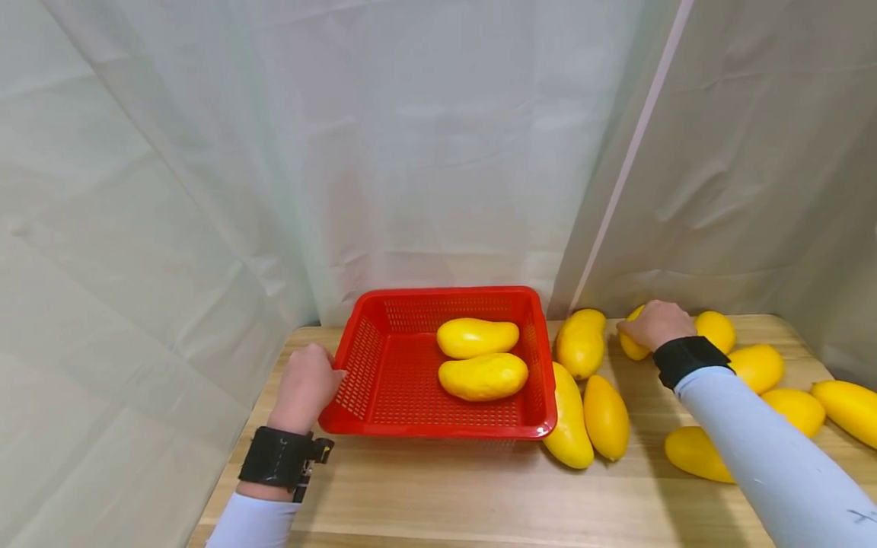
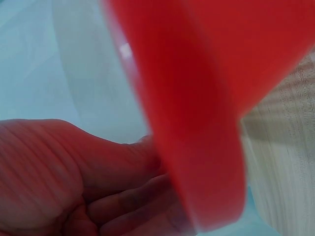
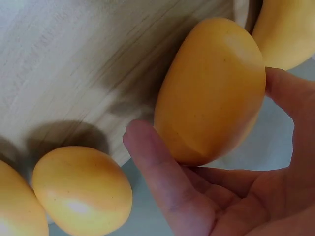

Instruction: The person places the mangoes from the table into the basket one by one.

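Observation:
A red plastic basket (image 1: pixel 404 358) stands on the table with two yellow mangoes inside, an upper mango (image 1: pixel 477 339) and a lower mango (image 1: pixel 483 377). My left hand (image 1: pixel 307 384) grips its left rim; in the left wrist view the thumb and fingers meet at the red rim (image 2: pixel 197 123). At the back right, my right hand (image 1: pixel 659 323) holds a mango (image 3: pixel 211 93) between thumb and fingers. From the head view that mango is mostly covered by the hand. Close by in the right wrist view lies another mango (image 3: pixel 83 191).
Beside the basket's right wall lie a curved mango (image 1: pixel 581 342), a long mango (image 1: pixel 569 422) and a smaller mango (image 1: pixel 606 418). Several more, among them a mango (image 1: pixel 849 407), spread under and around the right forearm. A pale curtain (image 1: pixel 438 152) hangs behind the wooden table (image 1: pixel 425 487).

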Motion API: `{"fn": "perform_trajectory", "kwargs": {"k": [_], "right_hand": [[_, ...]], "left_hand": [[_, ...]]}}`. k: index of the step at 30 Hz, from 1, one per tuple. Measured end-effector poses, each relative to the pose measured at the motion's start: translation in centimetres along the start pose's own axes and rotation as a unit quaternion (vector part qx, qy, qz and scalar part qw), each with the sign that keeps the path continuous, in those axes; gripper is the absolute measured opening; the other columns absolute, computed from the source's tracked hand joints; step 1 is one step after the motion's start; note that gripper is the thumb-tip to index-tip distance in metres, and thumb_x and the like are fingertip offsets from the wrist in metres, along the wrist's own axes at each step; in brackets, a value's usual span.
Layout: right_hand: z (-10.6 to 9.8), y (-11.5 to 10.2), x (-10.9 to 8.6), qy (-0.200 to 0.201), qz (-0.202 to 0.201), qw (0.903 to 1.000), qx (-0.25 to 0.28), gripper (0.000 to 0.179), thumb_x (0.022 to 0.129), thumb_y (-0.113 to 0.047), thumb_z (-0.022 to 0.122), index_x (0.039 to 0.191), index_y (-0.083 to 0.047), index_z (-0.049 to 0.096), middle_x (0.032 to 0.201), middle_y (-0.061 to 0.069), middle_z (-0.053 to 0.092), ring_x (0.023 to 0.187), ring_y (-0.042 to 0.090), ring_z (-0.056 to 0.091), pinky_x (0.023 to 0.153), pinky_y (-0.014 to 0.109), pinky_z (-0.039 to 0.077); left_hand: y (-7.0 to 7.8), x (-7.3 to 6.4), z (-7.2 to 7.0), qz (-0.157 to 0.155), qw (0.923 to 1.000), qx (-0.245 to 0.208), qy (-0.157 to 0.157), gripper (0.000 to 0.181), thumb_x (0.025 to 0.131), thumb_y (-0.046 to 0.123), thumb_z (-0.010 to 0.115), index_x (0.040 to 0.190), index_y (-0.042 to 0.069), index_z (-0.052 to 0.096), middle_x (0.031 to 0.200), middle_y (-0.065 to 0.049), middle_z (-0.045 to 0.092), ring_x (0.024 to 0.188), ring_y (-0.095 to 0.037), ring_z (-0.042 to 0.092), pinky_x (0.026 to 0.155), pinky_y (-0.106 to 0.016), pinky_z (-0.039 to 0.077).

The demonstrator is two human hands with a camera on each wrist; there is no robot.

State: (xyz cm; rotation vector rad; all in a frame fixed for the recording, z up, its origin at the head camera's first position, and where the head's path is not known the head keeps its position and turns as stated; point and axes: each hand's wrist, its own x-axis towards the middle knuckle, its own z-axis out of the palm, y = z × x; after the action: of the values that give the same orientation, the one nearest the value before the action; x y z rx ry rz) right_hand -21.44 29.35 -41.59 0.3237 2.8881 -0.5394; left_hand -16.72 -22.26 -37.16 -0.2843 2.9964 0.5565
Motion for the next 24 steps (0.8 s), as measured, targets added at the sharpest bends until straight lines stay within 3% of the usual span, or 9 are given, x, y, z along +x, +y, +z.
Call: {"fn": "perform_trajectory", "kwargs": {"k": [12,24], "right_hand": [[0.9,0.4,0.3,0.018,-0.019,0.9994,-0.021,0.05,0.075,-0.04,0.067,0.086,0.008,0.056,0.076,0.02,0.053,0.067,0.033,0.05,0.058,0.036,0.039],[0.4,0.6,-0.7,0.005,-0.02,0.9997,-0.015,0.047,0.075,-0.037,0.067,0.085,0.007,0.055,0.072,0.018,0.051,0.063,0.03,0.048,0.053,0.032,0.038]], "left_hand": [[0.1,0.1,0.0,-0.007,1.0,0.003,-0.003,0.019,0.082,0.012,0.069,0.092,-0.004,0.067,0.072,-0.013,0.063,0.057,-0.019,0.058,0.046,-0.026,0.048],[0.1,0.0,-0.1,-0.008,1.0,0.002,-0.001,0.018,0.082,0.012,0.069,0.091,-0.003,0.067,0.073,-0.013,0.064,0.058,-0.02,0.057,0.048,-0.027,0.049]]}}
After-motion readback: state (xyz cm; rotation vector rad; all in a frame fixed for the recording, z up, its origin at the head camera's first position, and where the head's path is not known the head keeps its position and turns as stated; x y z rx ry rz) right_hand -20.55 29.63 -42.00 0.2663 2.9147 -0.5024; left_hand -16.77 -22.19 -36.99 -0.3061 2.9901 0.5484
